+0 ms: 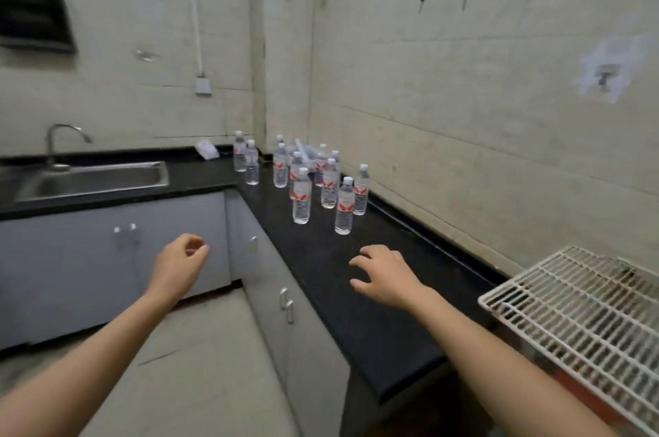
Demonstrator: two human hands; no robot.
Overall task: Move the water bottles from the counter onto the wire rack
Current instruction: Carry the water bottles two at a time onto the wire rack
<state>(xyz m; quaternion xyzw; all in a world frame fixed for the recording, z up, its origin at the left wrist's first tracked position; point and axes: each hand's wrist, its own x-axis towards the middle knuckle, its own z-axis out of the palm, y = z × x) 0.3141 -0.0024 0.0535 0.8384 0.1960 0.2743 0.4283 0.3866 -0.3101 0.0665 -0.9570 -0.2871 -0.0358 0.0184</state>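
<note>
Both hands are seen empty. The right hand is held over the black bench with fingers spread wide, while the left hand hangs loosely curled in front of the grey cabinets, off the bench edge. The water bottles are clustered upright on the bench beyond the right hand, toward the corner. The wire rack lies to the right of the right hand, with nothing on it.

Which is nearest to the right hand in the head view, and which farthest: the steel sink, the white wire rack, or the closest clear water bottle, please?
From the right hand:
1. Closest clear water bottle, just ahead.
2. White wire rack, right.
3. Steel sink, far left.
</note>
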